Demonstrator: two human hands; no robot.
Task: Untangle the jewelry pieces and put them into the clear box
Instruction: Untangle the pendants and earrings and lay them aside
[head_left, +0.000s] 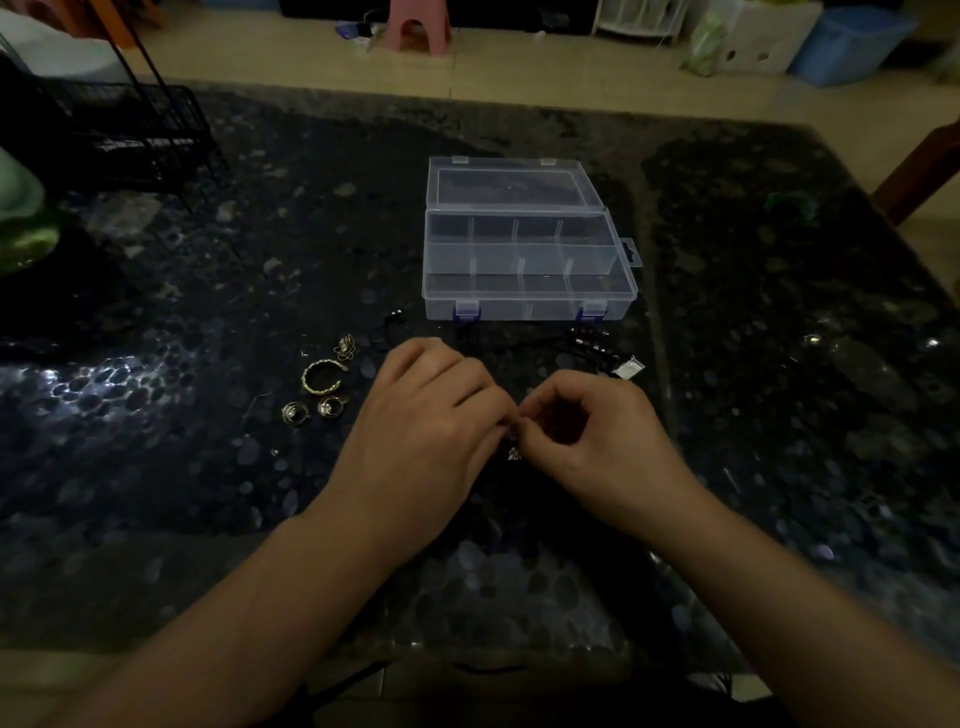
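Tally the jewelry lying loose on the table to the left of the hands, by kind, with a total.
Gold open bangle: 1
Round gold pendants, one and another: 2
Small gold wire piece: 1
Total: 4
A dark cord with beads lies right of the hands, not counted.

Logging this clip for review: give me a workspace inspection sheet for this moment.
Surface: dark speckled table, dimly lit.
Job's things: clear box open, compartments look empty; gold bangle, two round pendants, small gold piece left of the hands; black cord with beads and silver tag before the box.
Clutter: black wire rack, far left.
Grippers: left hand and right hand pinch a small jewelry piece between them.
Cables: nothing seen.
Surroundings: pink stool, blue bin.
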